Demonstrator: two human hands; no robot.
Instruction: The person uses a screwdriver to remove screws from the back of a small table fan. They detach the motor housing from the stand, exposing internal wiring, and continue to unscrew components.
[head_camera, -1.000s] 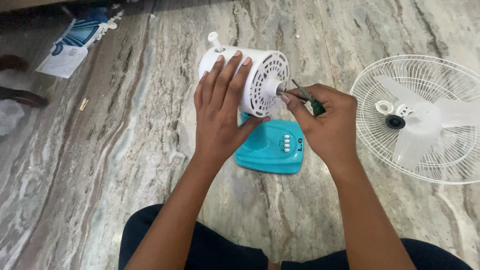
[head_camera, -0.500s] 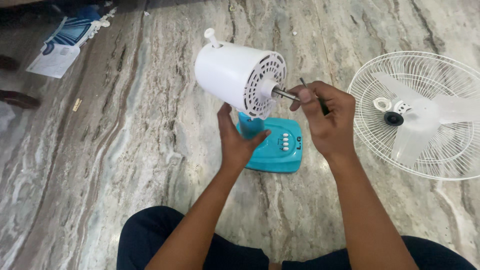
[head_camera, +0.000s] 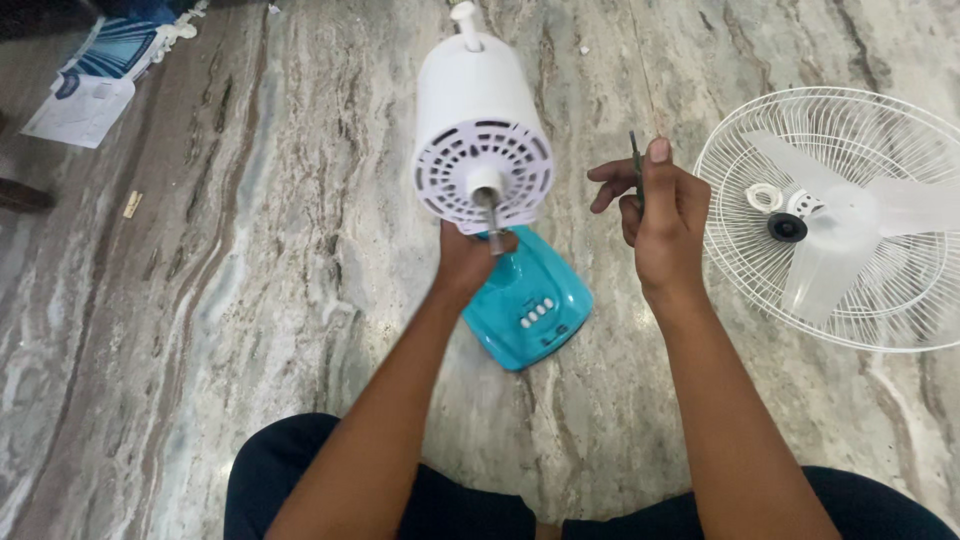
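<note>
Fan motor housing (head_camera: 480, 120) swung round, shaft now facing camera; left hand (head_camera: 468, 262) wrapped around the stand neck above teal base (head_camera: 528, 310). Right hand (head_camera: 660, 222) pulled clear, fingers pinching screwdriver (head_camera: 635, 160) upright, beside fan guard (head_camera: 840, 215)

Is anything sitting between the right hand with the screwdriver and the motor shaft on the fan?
Nothing visible. Only open air and bare floor lie between the right hand, holding the screwdriver, and the motor shaft.
</note>
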